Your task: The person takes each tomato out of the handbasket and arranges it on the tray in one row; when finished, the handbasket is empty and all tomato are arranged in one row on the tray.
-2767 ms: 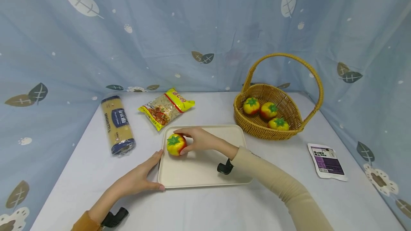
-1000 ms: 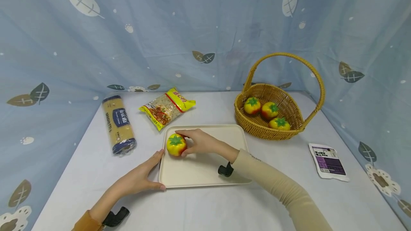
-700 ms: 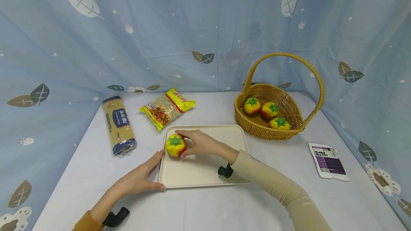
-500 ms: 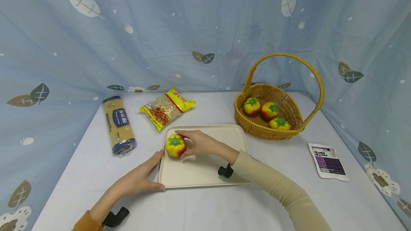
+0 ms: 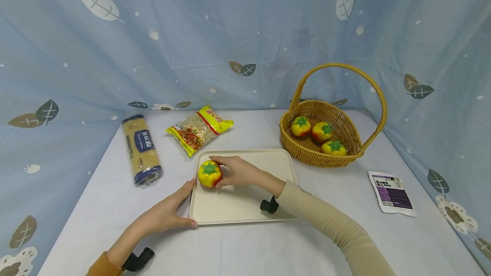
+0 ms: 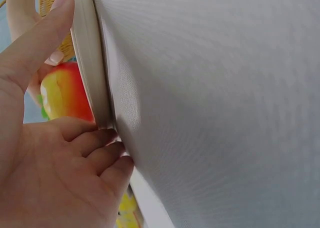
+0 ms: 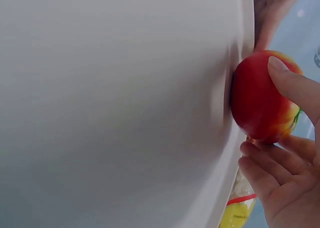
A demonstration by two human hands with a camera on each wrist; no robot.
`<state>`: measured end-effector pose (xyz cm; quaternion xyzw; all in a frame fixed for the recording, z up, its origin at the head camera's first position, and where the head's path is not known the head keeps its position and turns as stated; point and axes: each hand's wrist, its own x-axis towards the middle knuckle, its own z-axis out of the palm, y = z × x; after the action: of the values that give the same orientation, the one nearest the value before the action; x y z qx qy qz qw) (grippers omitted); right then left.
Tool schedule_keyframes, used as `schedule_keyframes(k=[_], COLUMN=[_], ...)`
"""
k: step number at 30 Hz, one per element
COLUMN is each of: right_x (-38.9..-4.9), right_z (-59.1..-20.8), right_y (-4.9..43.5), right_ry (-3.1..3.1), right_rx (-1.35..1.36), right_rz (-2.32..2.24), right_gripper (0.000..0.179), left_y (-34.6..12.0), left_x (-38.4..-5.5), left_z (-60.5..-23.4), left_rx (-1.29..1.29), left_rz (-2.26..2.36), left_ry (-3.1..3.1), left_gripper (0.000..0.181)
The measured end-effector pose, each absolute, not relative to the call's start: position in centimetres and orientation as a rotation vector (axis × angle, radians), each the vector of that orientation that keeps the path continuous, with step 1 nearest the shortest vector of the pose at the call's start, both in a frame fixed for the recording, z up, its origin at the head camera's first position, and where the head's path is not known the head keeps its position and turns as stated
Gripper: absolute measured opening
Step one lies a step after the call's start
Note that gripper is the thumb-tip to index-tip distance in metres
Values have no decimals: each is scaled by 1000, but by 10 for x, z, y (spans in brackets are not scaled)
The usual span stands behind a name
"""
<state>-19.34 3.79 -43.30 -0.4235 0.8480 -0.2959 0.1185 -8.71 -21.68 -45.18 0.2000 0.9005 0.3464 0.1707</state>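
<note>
My right hand point(image 5: 238, 170) pinches a yellow-and-red toy tomato point(image 5: 209, 173) with a green star-shaped top. The toy sits at the left side of a cream tray point(image 5: 245, 212). In the right wrist view, the thumb lies on the red side of the toy tomato point(image 7: 257, 98) and the fingers reach beneath it. My left hand point(image 5: 166, 213) rests at the tray's left edge, thumb near the front corner and fingertips farther back. Its fingers point(image 6: 102, 145) touch the outside of the rim in the left wrist view, with the thumb stretched along the other end.
A wicker basket point(image 5: 307, 154) with a tall handle stands at the back right, holding 3 similar toy fruits. Behind the tray lies a yellow food packet point(image 5: 200, 129). A spaghetti pack point(image 5: 142, 150) lies at left, a white-and-purple pouch point(image 5: 391, 194) at right.
The toy tomato has shifted very slightly toward the front of the tray, with my right hand still holding it. My left hand keeps its place at the tray edge.
</note>
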Motion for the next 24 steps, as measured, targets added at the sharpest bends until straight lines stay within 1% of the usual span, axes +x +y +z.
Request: schedule_keyframes(k=[11, 18, 24], right_x=[-192, -187, -186], right_z=[-432, -424, -419], right_y=[43, 55, 69], right_ry=[2531, 2537, 2546], right_rx=[-1216, -1238, -1240], right_rz=[-827, -890, -920], right_gripper=[88, 82, 81], left_y=[-217, -217, -216], left_x=[-87, -86, -86], left_z=[-451, -451, -450], left_rx=[563, 567, 576], left_rz=[986, 975, 968], left_ry=[2560, 2570, 2584], left_gripper=[119, 120, 119])
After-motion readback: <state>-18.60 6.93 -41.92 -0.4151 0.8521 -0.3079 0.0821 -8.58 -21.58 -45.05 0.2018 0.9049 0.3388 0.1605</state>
